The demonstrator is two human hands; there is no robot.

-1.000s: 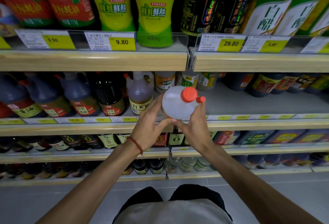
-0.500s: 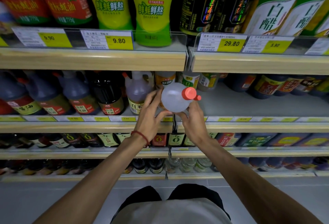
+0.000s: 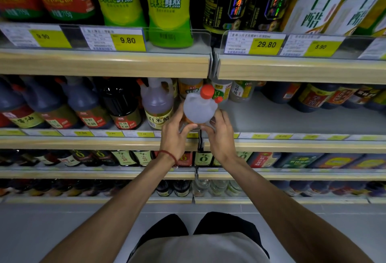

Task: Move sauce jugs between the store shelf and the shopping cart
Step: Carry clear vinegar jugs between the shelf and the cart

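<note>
Clear jug carried in over the middle shelf

The left hand (image 3: 175, 135) and right hand (image 3: 221, 137) grip the clear jug (image 3: 199, 110) low on its sides. A second ago it hung in front of the shelf (image 3: 292, 120) edge; now it sits farther in, just right of the pale vinegar jug (image 3: 157, 106), red cap (image 3: 206, 91) upward. The hands hide its base.

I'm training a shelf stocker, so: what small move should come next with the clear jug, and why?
Probably ease the clear jug down and deeper onto the bare shelf beside the yellow-labelled jug. The left hand and right hand grip its lower body at the shelf's front edge; its base is hidden.
</note>
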